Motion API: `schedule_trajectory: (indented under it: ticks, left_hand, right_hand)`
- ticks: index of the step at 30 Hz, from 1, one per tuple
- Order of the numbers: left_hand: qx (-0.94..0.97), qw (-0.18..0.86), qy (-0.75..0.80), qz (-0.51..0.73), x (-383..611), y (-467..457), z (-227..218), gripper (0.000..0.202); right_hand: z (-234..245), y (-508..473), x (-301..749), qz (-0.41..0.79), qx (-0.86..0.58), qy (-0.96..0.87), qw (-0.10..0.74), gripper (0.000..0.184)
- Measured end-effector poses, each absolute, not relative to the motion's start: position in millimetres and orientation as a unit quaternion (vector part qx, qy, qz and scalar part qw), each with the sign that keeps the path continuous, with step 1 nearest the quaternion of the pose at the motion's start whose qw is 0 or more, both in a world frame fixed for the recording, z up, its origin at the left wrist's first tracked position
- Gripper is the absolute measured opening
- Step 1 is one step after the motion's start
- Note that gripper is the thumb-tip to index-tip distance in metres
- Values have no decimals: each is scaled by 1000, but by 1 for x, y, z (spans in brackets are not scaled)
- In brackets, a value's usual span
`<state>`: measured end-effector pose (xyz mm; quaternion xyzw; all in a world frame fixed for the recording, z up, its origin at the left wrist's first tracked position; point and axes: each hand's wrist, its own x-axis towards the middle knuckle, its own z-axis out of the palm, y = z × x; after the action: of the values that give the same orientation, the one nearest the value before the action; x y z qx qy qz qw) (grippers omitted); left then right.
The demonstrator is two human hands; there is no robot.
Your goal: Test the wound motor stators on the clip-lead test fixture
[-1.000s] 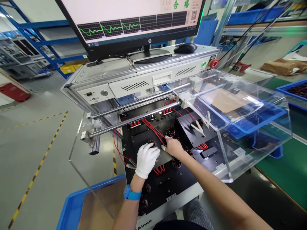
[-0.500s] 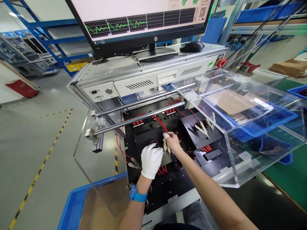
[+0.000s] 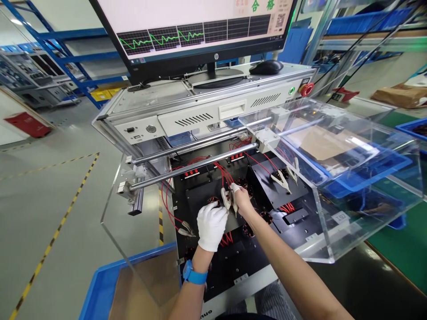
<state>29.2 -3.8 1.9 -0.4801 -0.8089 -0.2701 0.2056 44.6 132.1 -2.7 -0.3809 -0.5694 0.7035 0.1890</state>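
My right hand (image 3: pixel 242 198), with white finger covers, is closed around a pale test clip (image 3: pixel 235 205) on a red lead. Just to its left, another pale clip (image 3: pixel 226 199) points down, its tip at the fingertips of my left hand (image 3: pixel 211 226). That hand wears a white glove and its fingers are pinched together; whatever lies between them is hidden. Behind the glove sits a round wound coil part (image 3: pixel 213 201) on the black plate (image 3: pixel 196 194). Red leads (image 3: pixel 224 171) run from the clips up to the back of the fixture.
Two pale clips (image 3: pixel 185 229) lie at the left, and others (image 3: pixel 282 181) on the right plate. Metal rails (image 3: pixel 196 165) cross above the fixture. A clear cover (image 3: pixel 320 195) juts out at the right. A monitor (image 3: pixel 200 58) stands behind; a blue tray (image 3: pixel 96 284) is lower left.
One clip has come away from the bunch in my right hand and now hangs between the hands, at my left fingertips. The left hand has shifted slightly right.
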Motion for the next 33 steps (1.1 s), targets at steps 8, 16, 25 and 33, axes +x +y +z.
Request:
schedule_trajectory:
  ticks: [8,16,25,33]
  left_hand:
    - [-484,204,-807,-270,28,-3,3,12]
    - [-474,199,-812,-275,31,-4,1,13]
    - [-474,183,-821,-259,33,-6,2,16]
    - [-159,155,-872,-436,53,-87,-49,33]
  right_hand:
    - [3,130,35,783,-407,-405,238,5]
    - [-1,128,35,774,-427,-375,280,14]
    - [-11,133,33,737,-424,-433,299,24]
    - [1,138,58,374,-241,-824,352,39]
